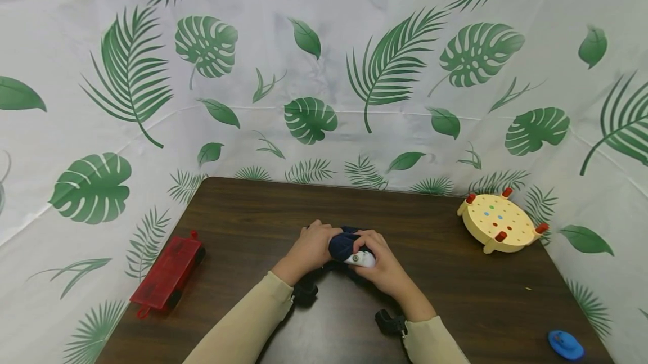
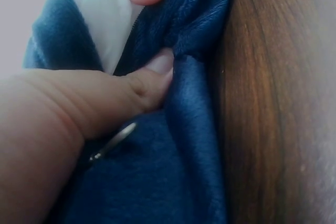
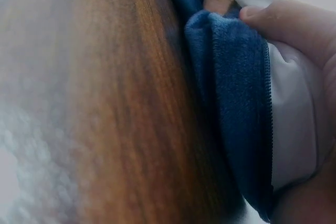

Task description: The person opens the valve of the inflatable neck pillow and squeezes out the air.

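The left hand [image 1: 310, 247] curls its grip into a blue pouch [image 1: 344, 243] at mid-counter [image 1: 455, 296], thumb [image 2: 142, 85] pressed into the fleece beside a metal ring [image 2: 113, 142]. The right hand [image 1: 381, 263] pinches the pouch's white end [image 1: 360, 259] along the zip [image 3: 269, 108]. Both hands hide most of the pouch.

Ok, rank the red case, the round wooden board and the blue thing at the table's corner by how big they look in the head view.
1. Red case, though it lies nearer the camera, so its lead over the board is unsure.
2. Round wooden board.
3. Blue thing, clearly smallest.
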Tool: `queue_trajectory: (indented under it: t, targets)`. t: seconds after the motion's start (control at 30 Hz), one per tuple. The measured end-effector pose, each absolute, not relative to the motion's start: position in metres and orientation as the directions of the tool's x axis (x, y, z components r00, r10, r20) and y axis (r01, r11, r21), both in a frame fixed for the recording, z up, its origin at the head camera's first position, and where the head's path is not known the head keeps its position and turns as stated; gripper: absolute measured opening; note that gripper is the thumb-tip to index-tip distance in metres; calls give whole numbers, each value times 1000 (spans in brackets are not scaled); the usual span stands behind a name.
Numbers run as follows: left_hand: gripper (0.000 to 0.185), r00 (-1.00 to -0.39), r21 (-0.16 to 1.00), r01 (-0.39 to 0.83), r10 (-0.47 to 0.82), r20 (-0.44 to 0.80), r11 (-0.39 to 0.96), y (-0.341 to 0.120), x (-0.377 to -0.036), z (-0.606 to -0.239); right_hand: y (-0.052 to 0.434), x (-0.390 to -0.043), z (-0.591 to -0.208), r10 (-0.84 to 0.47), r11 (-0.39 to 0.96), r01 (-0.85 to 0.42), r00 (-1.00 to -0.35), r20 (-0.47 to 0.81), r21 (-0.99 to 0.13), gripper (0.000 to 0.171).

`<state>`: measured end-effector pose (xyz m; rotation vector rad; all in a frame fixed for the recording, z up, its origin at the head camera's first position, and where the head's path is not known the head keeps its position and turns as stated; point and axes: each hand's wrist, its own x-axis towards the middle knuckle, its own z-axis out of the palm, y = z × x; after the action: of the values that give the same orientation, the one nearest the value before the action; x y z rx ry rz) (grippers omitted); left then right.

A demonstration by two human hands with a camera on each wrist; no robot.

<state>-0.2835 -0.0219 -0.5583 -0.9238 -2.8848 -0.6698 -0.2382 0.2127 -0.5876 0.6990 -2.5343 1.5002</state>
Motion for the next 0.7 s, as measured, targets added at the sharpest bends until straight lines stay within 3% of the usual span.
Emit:
queue_trajectory:
  t: [0.33, 0.7]
  targets:
    - [22, -819, 385, 564, 553, 150, 731, -21, -284, -560, 217, -239, -591, -349, 404, -439, -885, 308, -802, 39]
    - [22, -832, 418, 543, 534, 151, 729, -21, -286, -561, 218, -239, -595, -356, 176, -507, -832, 425, -844, 33]
